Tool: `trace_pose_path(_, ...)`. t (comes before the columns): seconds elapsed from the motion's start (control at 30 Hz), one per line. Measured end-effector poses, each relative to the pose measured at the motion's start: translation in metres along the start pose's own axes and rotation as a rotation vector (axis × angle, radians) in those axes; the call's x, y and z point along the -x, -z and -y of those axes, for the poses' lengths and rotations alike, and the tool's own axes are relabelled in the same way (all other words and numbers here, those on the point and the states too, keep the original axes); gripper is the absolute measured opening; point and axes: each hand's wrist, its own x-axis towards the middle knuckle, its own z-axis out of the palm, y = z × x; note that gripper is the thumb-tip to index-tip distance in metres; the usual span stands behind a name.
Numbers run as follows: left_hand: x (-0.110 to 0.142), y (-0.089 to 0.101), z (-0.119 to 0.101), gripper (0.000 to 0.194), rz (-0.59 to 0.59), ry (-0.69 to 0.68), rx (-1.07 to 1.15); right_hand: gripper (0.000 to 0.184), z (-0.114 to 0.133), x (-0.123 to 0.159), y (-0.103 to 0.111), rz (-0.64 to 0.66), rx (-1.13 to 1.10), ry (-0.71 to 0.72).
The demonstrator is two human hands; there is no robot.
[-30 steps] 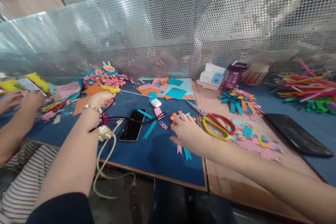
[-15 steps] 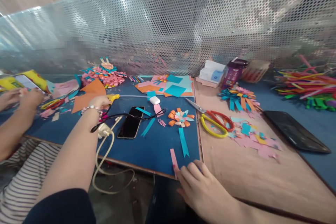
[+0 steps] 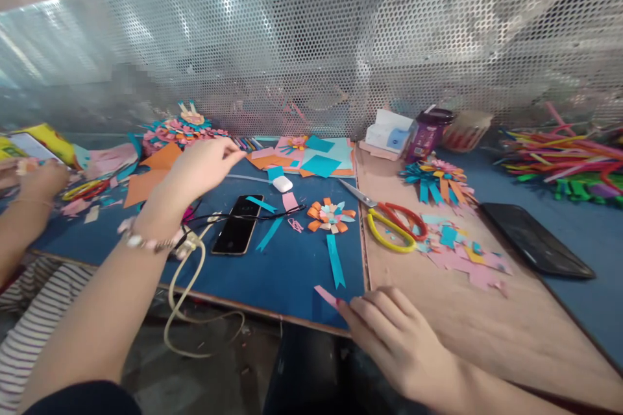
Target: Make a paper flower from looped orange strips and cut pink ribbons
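My left hand [image 3: 202, 165] hovers above the blue mat [image 3: 282, 272], its fingers pinched together and pointing right; whether anything is between them I cannot make out. My right hand [image 3: 394, 331] lies at the mat's front edge. Its curled fingers grip the end of a pink paper strip [image 3: 325, 295], which tilts up slightly. Just beyond lie a blue paper strip [image 3: 335, 260] and a small orange, blue and pink paper flower [image 3: 329, 215]. A black phone [image 3: 237, 233] lies under my left hand's reach, with a black cable across it.
Scissors [image 3: 394, 230] with yellow and red handles lie on the brown board, by paper scraps. A tablet [image 3: 533, 240] lies at the right. Coloured sheets [image 3: 316, 159], a tissue box [image 3: 392, 133] and a purple jar [image 3: 428, 133] stand before the perforated screen [image 3: 341, 45]. Another person's hands [image 3: 34, 181] work far left.
My right hand pulled back from the paper flower to the mat's front edge and took the pink strip. My left hand rose off the yellow-handled tool and moved right.
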Motion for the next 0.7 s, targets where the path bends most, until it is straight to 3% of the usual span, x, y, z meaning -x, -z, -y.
trace_pose_path(0.03, 0.018, -0.002, -0.020, 0.032, 0.012, -0.023, 0.067, 0.028, -0.004, 0.000, 0.004, -0.018, 0.020, -0.013)
trace_pose_path(0.13, 0.073, -0.027, -0.077, 0.032, 0.348, -0.068, 0.441, 0.021, -0.015, -0.003, 0.015, -0.089, 0.094, -0.050)
trace_pose_path(0.23, 0.102, -0.067, -0.107, 0.032, 0.590, -0.016, 0.752, 0.015, -0.019, -0.005, 0.019, -0.108, 0.155, -0.046)
trace_pose_path(0.33, 0.102, -0.100, -0.115, 0.031, 0.631, 0.076, 1.033, 0.016, -0.017, -0.009, 0.015, -0.105, 0.205, -0.018)
trace_pose_path(0.47, 0.087, -0.110, -0.116, 0.022, 0.562, 0.123, 1.204, 0.019, -0.015, -0.021, 0.009, -0.085, 0.198, -0.058)
trace_pose_path(0.53, 0.079, -0.108, -0.116, 0.021, 0.553, 0.115, 1.194, 0.017, -0.019, -0.029, 0.010, -0.070, 0.024, -0.208)
trace_pose_path(0.7, 0.065, -0.103, -0.115, 0.020, 0.577, 0.032, 1.065, 0.021, -0.046, -0.045, 0.012, 0.084, -0.534, -0.818)
